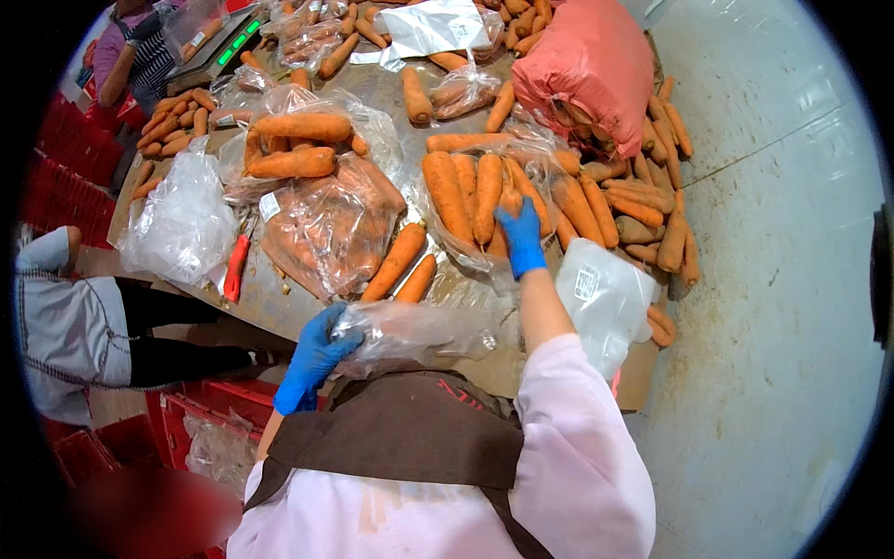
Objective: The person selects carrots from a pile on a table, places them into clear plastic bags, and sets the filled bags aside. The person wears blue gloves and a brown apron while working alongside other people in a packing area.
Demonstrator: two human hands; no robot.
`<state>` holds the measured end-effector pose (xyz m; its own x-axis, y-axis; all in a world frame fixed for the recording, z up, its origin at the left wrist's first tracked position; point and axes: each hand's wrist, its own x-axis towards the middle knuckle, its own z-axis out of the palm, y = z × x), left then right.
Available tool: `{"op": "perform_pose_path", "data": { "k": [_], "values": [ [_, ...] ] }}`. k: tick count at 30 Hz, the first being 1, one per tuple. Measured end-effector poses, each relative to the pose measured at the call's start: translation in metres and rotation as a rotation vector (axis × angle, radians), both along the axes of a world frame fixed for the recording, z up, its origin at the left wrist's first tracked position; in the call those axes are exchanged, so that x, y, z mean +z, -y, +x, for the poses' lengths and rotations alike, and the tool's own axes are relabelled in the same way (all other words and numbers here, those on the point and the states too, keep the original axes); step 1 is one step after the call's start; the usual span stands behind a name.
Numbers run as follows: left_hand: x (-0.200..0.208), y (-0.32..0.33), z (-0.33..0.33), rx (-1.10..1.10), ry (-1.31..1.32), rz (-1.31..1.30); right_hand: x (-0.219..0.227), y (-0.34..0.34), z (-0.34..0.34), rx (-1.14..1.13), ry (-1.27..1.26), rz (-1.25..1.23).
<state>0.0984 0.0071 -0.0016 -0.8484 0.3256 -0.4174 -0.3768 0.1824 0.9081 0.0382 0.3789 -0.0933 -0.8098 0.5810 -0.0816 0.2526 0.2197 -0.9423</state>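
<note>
My left hand [321, 352], in a blue glove, is closed on the edge of a clear plastic bag [419, 331] near the front of the table. The bag lies across in front of my apron. Farther up, my right hand [523, 233], also gloved in blue, has its fingers round a carrot [510, 197] in a heap of carrots. Several large carrots [447, 194] lie side by side on clear plastic just left of it. To the left, a filled bag of carrots [326, 233] rests on the table, with loose carrots [398, 261] beside it.
A red-handled tool [237, 268] lies by crumpled clear bags [182, 219]. Flat clear bags [605, 298] are at the right edge, below a big red sack [587, 70]. A scale [219, 51] stands far left near another person [140, 47]. Red crates [200, 410] sit lower left.
</note>
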Motion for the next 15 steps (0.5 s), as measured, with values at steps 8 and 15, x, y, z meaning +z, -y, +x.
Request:
{"op": "perform_pose_path", "data": {
  "k": [8, 15],
  "values": [
    [0.012, 0.006, 0.007, 0.035, 0.114, 0.139, 0.032, 0.026, 0.088, -0.122, -0.758, -0.878],
    [0.024, -0.092, -0.014, -0.493, 0.034, 0.384, 0.090, 0.032, 0.119, 0.098, -0.883, -1.116]
  ]
}}
